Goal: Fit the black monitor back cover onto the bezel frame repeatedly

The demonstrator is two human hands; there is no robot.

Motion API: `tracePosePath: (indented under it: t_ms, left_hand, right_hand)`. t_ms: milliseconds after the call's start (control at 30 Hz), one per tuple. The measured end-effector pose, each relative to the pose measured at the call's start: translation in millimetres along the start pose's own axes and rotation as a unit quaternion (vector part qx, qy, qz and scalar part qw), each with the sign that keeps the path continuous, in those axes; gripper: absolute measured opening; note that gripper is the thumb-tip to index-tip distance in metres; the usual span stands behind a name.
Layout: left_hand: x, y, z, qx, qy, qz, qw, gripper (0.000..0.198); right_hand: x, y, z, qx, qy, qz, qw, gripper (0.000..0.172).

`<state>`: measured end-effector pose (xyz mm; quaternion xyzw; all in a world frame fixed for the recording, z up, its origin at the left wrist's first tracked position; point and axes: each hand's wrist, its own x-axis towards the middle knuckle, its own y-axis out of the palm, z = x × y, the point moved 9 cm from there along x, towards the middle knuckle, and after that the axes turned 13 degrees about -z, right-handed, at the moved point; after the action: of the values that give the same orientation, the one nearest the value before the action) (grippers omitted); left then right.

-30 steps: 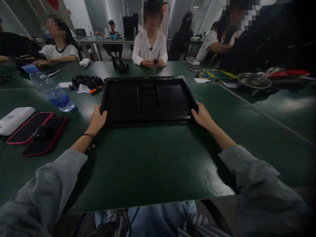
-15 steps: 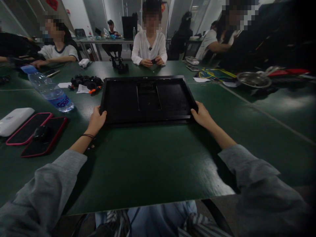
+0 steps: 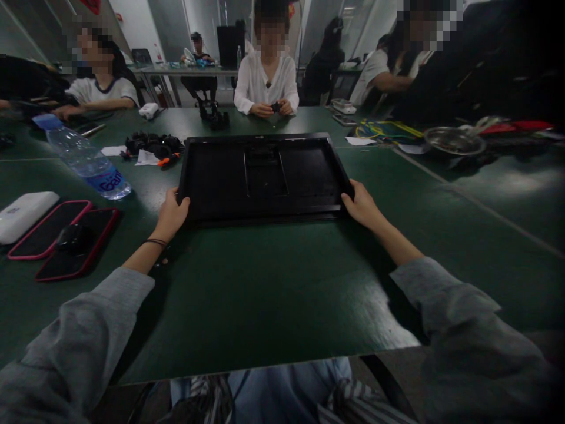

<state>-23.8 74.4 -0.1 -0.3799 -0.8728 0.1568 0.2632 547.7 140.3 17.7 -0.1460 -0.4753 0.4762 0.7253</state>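
Black, broad and shallow, the panel (image 3: 265, 175) was centred ahead of you in the head view, between your two hands, its long sides running left to right. It lay on or just above the green table (image 3: 273, 294); the dark near edge did not show which. Your left hand (image 3: 172, 213) was partly curled around the left end near the front corner, thumb over the rim, fingers mostly hidden beyond the edge. Your right hand (image 3: 362, 205) mirrored that grip at the right end. How hard either hand pressed could not be told.

For sound handling, equal pressure at both ends was probably required, with the thumbs at matching points so that neither end dipped. Uneven pull across so wide a span would likely have caused twisting. Clearance on the left deserved attention: the bottle (image 3: 82, 155) was near the left hand, and dark parts (image 3: 152, 144) lay just beside the far left corner.

The panel's face looked nearly matt, with faint glints along the near ledge. A raised rim bounded it, a rectangular recess with thin bright edges occupied the middle, and small pale marks, unreadable, showed on the far rim.
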Motion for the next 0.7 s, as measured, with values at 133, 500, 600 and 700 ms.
tracePosePath:
  t_ms: [133,500,600,700]
  left_hand:
    - [0,-0.4,1,0.021,0.002,-0.001,1.000,0.050]
    - [-5,-0.6,-9,-0.024,-0.016,0.004,1.000,0.048]
    - [-4,-0.8,-7,-0.007,-0.012,0.001,1.000,0.048]
    - [-2,-1.4,-4,0.004,-0.003,-0.004,1.000,0.047]
  right_hand:
    - [0,-1,0,0.009,0.006,-0.005,1.000,0.069]
    - [0,1,-1,-0.007,0.001,0.010,1.000,0.071]
    - [1,1,-3,-0.008,-0.003,0.001,1.000,0.071]
    - [1,2,-3,-0.008,-0.010,-0.002,1.000,0.070]
